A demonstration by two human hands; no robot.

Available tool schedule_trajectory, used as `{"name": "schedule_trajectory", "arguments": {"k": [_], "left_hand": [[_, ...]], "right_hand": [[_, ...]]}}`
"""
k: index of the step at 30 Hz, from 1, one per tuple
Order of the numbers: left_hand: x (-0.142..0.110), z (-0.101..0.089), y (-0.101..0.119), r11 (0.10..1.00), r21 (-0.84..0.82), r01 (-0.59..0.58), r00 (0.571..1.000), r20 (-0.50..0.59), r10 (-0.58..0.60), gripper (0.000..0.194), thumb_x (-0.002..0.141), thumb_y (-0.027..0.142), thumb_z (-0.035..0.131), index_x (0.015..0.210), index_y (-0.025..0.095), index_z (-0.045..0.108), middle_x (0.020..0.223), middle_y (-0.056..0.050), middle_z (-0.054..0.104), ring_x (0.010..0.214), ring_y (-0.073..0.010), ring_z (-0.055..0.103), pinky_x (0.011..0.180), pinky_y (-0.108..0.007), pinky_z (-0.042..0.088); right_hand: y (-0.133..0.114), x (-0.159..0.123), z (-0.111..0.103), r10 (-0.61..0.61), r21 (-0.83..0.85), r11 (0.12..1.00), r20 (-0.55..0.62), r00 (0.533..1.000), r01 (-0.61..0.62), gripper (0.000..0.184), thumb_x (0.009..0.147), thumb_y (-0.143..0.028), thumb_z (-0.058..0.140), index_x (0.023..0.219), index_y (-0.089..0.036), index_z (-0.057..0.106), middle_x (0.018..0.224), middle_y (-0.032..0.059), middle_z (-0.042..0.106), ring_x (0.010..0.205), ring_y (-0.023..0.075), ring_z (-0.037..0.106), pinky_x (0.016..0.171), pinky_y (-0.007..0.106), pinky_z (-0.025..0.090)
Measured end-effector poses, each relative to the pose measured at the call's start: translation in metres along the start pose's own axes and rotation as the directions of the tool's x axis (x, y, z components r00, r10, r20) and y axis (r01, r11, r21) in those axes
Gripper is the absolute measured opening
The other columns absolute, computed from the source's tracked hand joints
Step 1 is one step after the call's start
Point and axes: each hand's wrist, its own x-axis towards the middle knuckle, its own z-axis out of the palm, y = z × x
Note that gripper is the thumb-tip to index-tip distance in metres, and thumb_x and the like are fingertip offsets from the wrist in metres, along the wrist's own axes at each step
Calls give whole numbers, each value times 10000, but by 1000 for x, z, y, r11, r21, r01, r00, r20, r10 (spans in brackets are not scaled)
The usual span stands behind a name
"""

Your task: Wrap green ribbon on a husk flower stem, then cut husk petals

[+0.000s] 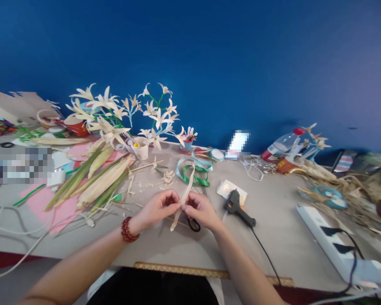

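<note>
My left hand (157, 208) and my right hand (200, 209) meet above the middle of the grey table (273, 216). Both pinch a pale, narrow strip of dried husk (186, 192), which runs upright between the fingertips and hangs a little below them. A red bead bracelet (127, 230) sits on my left wrist. Black scissor handles (193, 224) lie on the table just under my right hand.
A black glue gun (238, 206) with its cord lies right of my hands. Green and light blue ribbons (195, 171) lie behind them. Long husk leaves (98, 180) and husk flowers (111, 118) fill the left. A white power strip (333, 241) and plastic bottle (281, 146) stand right.
</note>
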Motion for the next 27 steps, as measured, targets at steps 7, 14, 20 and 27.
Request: {"name": "schedule_trajectory", "arguments": {"k": [7,14,20,27], "left_hand": [[-2,3,-2,955,287,-71,992,-76,97,60,822,209,534,774,175,538,718,2,566,666,-131,506,599,-230,400],[-5,7,2,860,493,-133,966,-129,223,60,794,166,529,738,187,527,686,12,541,645,-138,494,598,-240,370],[-2,-6,-2,841,534,-90,959,-181,217,64,775,149,567,761,193,522,729,2,567,689,-155,521,635,-251,382],[-12,-44,13,644,763,49,968,-195,157,70,821,157,463,791,200,510,743,-5,578,686,-167,544,650,-267,381]], "right_hand": [[-1,2,2,-81,-229,971,-61,995,65,37,731,-198,570,701,-182,585,598,-29,527,535,113,444,502,218,346],[2,1,10,-97,-291,955,-157,983,48,104,720,-184,574,627,-197,530,548,-41,489,522,115,426,492,216,319],[4,0,-1,-99,-163,985,-222,970,63,123,718,-189,573,628,-202,490,551,-52,462,492,100,397,462,209,300],[-2,-3,-48,-132,115,945,-724,678,306,108,743,-206,566,675,-212,482,475,-79,437,397,84,366,404,199,274]]}}
